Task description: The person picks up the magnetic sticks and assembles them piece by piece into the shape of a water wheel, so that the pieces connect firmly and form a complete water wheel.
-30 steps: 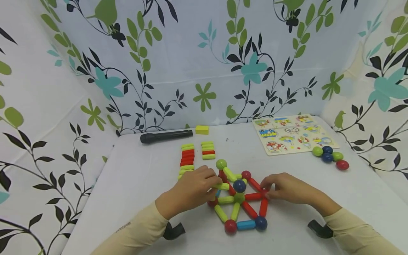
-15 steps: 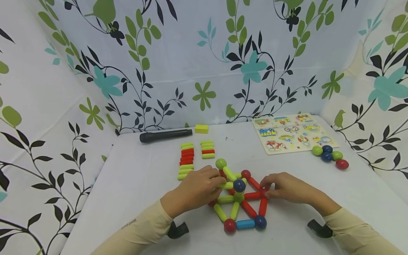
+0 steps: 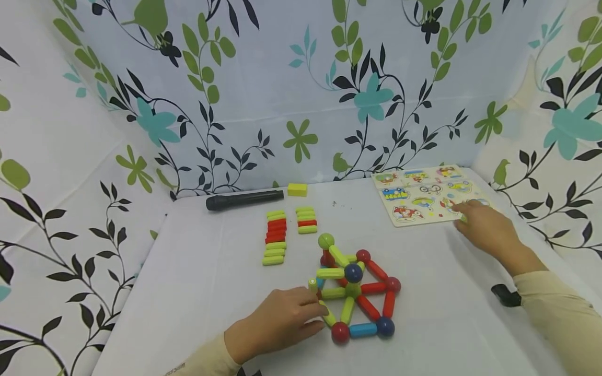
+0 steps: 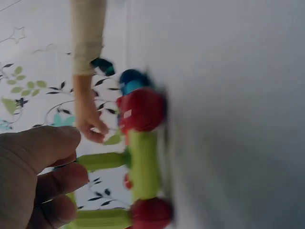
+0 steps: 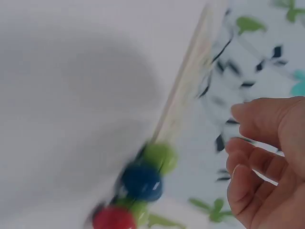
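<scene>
- The ball-and-rod frame [image 3: 353, 291] sits on the tabletop [image 3: 211, 282], well in from its left and far edges; its flat ring presumably gives the raised parts firm footing.
- The left hand [image 3: 282, 318] is just beside it, fingers loosely spread and gripping nothing, perhaps kept close to steady the upright green rod [image 3: 312, 285].
- The right hand [image 3: 491, 230] hovers above the loose balls [image 5: 142, 181] near the far right corner, beside the picture board [image 3: 416, 215]; thumb and fingertips stand parted, holding nothing.
- Loose rods [image 3: 274, 252] lie in rows toward the far edge, probably for easy picking.
</scene>
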`<state>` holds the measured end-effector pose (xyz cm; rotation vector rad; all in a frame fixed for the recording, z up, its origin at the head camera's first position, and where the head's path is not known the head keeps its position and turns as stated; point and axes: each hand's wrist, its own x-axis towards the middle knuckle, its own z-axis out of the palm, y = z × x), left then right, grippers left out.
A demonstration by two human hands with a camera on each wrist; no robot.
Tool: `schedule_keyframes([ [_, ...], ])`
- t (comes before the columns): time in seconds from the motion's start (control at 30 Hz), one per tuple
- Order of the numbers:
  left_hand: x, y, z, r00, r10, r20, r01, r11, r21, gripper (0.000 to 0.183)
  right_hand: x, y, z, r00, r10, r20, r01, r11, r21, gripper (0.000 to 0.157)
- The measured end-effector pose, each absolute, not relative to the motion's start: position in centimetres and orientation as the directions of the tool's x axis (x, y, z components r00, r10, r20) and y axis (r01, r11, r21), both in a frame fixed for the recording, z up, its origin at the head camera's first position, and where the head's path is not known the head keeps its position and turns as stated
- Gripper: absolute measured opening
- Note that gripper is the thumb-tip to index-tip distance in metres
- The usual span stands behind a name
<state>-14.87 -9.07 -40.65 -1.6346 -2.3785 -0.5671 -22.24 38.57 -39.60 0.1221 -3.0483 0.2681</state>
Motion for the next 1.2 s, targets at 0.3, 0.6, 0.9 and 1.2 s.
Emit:
schedule_keyframes([
  [0.3, -13.6, -8.4, -43.2, -0.325, 0.927, 0.186, 0.941, 0.298, 0.162, 0.024, -24.6, 43.4, -42.6, -1.0, -0.02, -0.002, -0.02, 0.999, -0.045, 0.038],
  [0.6, -13.5, -7.7, -42.8, -0.328, 0.931, 0.158, 0.937, 0.299, 0.183, 0.037, -24.4, 43.1, -43.0, -0.996, -0.032, 0.081, -0.034, 0.999, -0.034, 0.036],
  [0.9, -13.4, -7.2, -42.8, -0.314, 0.937, 0.151, 0.94, 0.285, 0.188, 0.034, -24.6, 41.4, -42.0, -0.977, -0.057, 0.206, -0.077, 0.993, -0.088, 0.041],
  [1.2, -13.4, -6.9, -42.5, -0.315, 0.942, 0.113, 0.944, 0.299, 0.141, 0.032, -22.5, 27.6, -33.6, -0.897, -0.265, 0.354, -0.407, 0.808, -0.427, 0.037],
])
